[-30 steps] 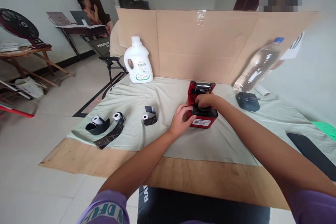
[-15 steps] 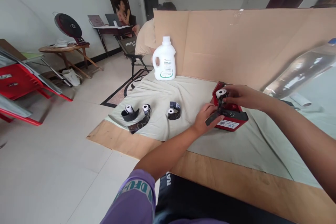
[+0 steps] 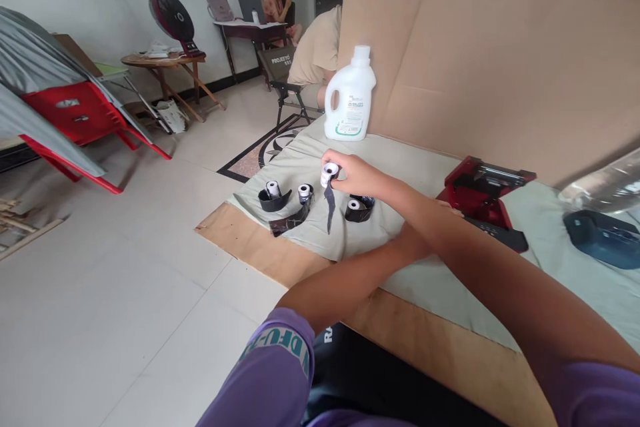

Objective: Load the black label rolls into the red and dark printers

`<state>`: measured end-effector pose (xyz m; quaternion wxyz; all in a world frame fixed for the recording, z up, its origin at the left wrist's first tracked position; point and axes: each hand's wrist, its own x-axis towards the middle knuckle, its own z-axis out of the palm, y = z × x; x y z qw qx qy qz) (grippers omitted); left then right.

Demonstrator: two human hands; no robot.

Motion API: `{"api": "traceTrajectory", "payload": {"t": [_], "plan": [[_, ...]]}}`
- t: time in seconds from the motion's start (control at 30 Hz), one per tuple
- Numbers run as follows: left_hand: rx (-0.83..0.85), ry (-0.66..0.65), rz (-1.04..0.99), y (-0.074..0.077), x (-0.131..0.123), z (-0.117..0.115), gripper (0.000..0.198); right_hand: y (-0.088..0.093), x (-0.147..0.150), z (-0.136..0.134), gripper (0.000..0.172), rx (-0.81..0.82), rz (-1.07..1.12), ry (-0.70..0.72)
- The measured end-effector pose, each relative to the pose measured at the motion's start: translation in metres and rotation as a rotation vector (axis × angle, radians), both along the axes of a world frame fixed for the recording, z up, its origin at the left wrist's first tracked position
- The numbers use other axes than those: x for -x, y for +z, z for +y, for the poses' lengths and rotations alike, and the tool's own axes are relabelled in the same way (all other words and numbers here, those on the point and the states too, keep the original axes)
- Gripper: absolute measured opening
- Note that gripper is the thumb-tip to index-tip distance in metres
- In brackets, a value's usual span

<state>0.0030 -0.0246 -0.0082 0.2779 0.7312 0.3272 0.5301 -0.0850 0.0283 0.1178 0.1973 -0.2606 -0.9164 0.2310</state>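
Observation:
My right hand (image 3: 355, 175) reaches across my left arm, its fingers closed around a small white paper roll (image 3: 329, 175). A dark strip hangs from that roll, over the cloth. Three similar white-cored rolls with dark, curled strips lie around it: one roll (image 3: 273, 189) at far left, another roll (image 3: 305, 193) beside it, and a third roll (image 3: 354, 205) below my right wrist. My left hand (image 3: 419, 240) is by the red and black printer (image 3: 480, 193), whose lid stands raised. My right forearm covers most of that hand, so its grip is hidden.
A white jug (image 3: 350, 100) stands at the back against a cardboard sheet (image 3: 475, 67). At right are a dark blue object (image 3: 603, 237) and a clear plastic bottle (image 3: 605, 180). A person in beige (image 3: 317, 47) sits behind the cardboard; another person sits at a far desk.
My right hand has left the printer and moved left, carrying the paper roll with its dark strip. My left hand stays near the printer. The view has turned left.

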Motion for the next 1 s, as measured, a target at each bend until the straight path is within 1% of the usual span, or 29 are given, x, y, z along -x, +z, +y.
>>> {"api": "traceTrajectory", "payload": {"t": [0.07, 0.1, 0.2, 0.27, 0.33, 0.4, 0.47, 0.53, 0.63, 0.67, 0.73, 0.83, 0.93, 1.0], "plan": [[-0.053, -0.031, 0.005, 0.001, -0.002, 0.001, 0.044, -0.015, 0.016, 0.015, 0.032, 0.007, -0.134, -0.012], [-0.064, -0.036, 0.007, 0.003, -0.002, 0.0, 0.046, -0.023, 0.022, 0.022, 0.033, 0.003, -0.202, -0.027], [-0.052, -0.014, 0.004, 0.009, 0.001, -0.004, 0.038, -0.043, 0.03, 0.036, 0.037, -0.009, -0.362, -0.078], [-0.058, -0.008, -0.002, 0.011, 0.003, -0.006, 0.033, -0.051, 0.03, 0.039, 0.041, -0.044, -0.441, -0.099], [-0.095, -0.022, -0.006, 0.01, 0.004, -0.005, 0.034, -0.053, 0.027, 0.037, 0.048, -0.105, -0.495, -0.097], [-0.126, -0.039, 0.0, 0.008, 0.004, -0.004, 0.036, -0.05, 0.023, 0.033, 0.058, -0.121, -0.527, -0.081], [-0.125, -0.039, 0.014, 0.005, 0.002, -0.003, 0.037, -0.043, 0.016, 0.03, 0.066, -0.086, -0.529, -0.096], [-0.098, -0.023, 0.015, 0.002, 0.0, -0.002, 0.038, -0.033, 0.005, 0.027, 0.068, -0.058, -0.488, -0.164], [-0.103, -0.039, 0.004, -0.002, -0.003, 0.0, 0.042, -0.018, -0.02, 0.018, 0.063, -0.044, -0.403, -0.283], [-0.122, -0.052, 0.004, -0.002, -0.003, 0.001, 0.042, -0.015, -0.029, 0.012, 0.058, -0.034, -0.395, -0.294], [-0.152, -0.066, 0.01, -0.002, -0.003, 0.001, 0.041, -0.013, -0.044, -0.002, 0.046, -0.003, -0.414, -0.257], [-0.111, -0.045, -0.001, 0.002, -0.001, 0.0, 0.039, -0.022, -0.055, -0.023, 0.032, -0.015, -0.458, -0.162], [-0.057, -0.046, -0.025, 0.006, 0.0, -0.001, 0.036, -0.036, -0.053, -0.035, 0.021, -0.097, -0.438, -0.167], [-0.042, -0.042, -0.031, 0.006, 0.001, -0.002, 0.036, -0.039, -0.055, -0.036, 0.018, -0.069, -0.343, -0.19]]}}
